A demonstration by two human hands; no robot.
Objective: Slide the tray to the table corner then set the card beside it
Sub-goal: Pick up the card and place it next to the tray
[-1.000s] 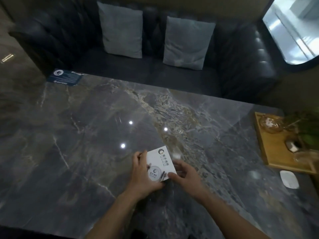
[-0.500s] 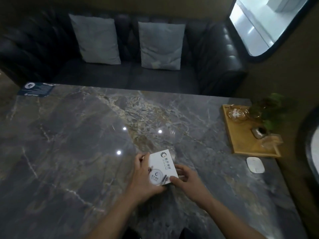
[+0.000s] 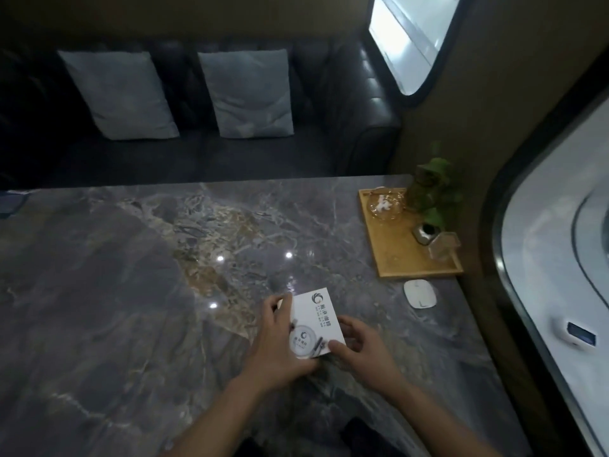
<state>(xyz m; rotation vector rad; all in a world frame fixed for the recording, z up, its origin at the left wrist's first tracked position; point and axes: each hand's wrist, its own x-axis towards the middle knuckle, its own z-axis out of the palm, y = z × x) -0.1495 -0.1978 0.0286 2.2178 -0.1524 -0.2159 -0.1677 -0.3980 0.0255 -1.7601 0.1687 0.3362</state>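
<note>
A white card [image 3: 313,316] with a dark logo and a round picture is held over the dark marble table [image 3: 131,291], near its front middle. My left hand [image 3: 280,344] grips the card's left edge and my right hand [image 3: 361,349] pinches its lower right corner. A wooden tray [image 3: 398,255] sits at the table's far right corner against the wall. It carries a glass dish [image 3: 385,206], a small plant [image 3: 431,189], a little dark pot and a clear holder.
A white rounded pad [image 3: 420,293] lies on the table just in front of the tray. A black sofa with two grey cushions [image 3: 247,94] stands behind the table. A blue leaflet [image 3: 10,201] lies at the far left edge. A curved window frame runs along the right.
The view has swung to the right, so the tray and the window now show more fully. Both hands keep hold of the card in about the same place over the table.
</note>
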